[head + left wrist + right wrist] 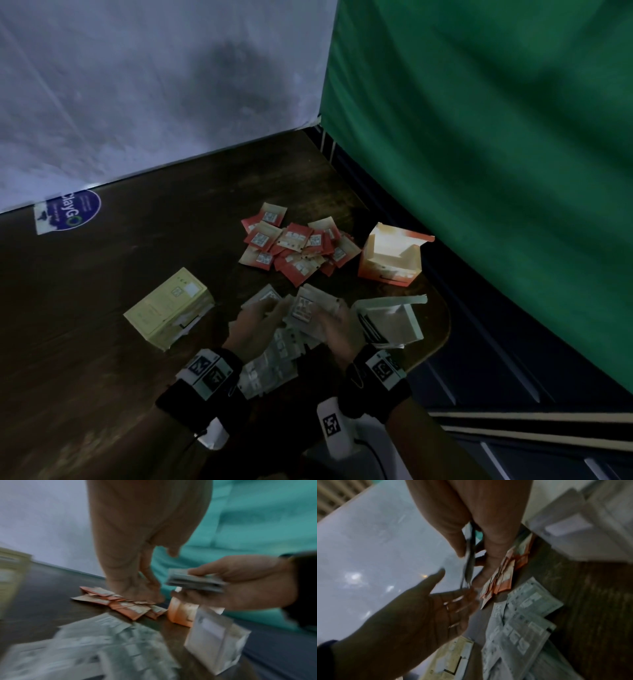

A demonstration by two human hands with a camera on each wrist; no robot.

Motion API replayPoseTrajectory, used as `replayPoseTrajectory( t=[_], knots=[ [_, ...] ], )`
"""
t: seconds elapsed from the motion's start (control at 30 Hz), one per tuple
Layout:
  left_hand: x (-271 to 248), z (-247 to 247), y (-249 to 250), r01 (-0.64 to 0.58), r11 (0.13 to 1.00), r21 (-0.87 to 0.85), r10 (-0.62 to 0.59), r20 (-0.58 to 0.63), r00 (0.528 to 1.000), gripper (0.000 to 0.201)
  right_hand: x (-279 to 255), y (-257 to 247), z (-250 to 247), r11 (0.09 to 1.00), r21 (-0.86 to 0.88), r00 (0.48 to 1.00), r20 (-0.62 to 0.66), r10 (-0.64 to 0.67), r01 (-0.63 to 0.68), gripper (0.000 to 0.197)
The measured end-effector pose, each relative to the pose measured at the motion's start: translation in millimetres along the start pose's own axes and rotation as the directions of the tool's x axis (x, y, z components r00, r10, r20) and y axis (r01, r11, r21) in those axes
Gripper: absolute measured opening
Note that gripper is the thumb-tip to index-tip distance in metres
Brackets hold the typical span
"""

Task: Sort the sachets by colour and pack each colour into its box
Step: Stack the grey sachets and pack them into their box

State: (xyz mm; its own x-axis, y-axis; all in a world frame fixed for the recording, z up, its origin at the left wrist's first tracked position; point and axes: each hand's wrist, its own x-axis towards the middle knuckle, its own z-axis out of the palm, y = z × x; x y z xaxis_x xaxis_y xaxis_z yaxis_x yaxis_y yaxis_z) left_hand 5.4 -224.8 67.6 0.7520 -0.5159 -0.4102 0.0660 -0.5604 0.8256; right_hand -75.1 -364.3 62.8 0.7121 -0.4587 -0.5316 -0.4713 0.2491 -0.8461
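My right hand (334, 329) pinches a thin stack of white sachets (303, 308) between thumb and fingers; the stack shows edge-on in the right wrist view (469, 563) and flat in the left wrist view (195, 582). My left hand (255, 323) hovers beside the stack with its palm (426, 608) open and fingers straight. Under both hands more white sachets (270, 359) lie loose on the table. An open white box (387, 318) stands just right of my right hand. A heap of orange sachets (294, 246) lies farther back, next to an open orange box (390, 257).
A yellow box (168, 308) lies on its side at the left of the dark wooden table (85, 308). A white sheet (137, 85) backs the table and a green cloth (479, 137) hangs on the right. The table's right edge (445, 329) is close to the white box.
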Motion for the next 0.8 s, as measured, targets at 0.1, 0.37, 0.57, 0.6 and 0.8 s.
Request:
replayPoseTrajectory(
  t=[0.1, 0.37, 0.57, 0.6, 0.8],
  knots=[
    [2.6, 1.9, 1.7, -0.074, 0.997, 0.008, 0.073, 0.015, 0.997, 0.019, 1.3, -2.8, 4.5, 0.991, 0.113, 0.997, 0.043, 0.070, -0.074, 0.035],
    [-5.4, -10.9, 14.5, 0.029, 0.920, -0.390, 0.007, 0.092, 0.996, 0.027, 3.9, 4.6, 7.0, 1.000, 0.029, 0.999, 0.042, -0.010, 0.009, 0.025],
    [-13.1, -12.6, 9.5, -0.069, 0.893, -0.445, 0.109, 0.065, 0.992, 0.035, 4.4, 5.3, 8.4, 0.994, 0.105, 0.998, 0.064, 0.009, -0.015, 0.021],
    [-14.3, -13.5, 9.9, -0.071, 0.881, -0.468, 0.106, 0.049, 0.993, 0.032, 5.1, 5.5, 7.0, 0.995, 0.097, 0.999, 0.047, 0.007, -0.012, 0.022],
    [-12.9, -7.6, 5.7, 0.099, 0.787, -0.609, -0.045, 0.103, 0.994, 0.033, 7.2, 7.0, 3.6, 0.991, -0.104, 0.993, 0.081, -0.081, 0.089, 0.027]
  ],
)
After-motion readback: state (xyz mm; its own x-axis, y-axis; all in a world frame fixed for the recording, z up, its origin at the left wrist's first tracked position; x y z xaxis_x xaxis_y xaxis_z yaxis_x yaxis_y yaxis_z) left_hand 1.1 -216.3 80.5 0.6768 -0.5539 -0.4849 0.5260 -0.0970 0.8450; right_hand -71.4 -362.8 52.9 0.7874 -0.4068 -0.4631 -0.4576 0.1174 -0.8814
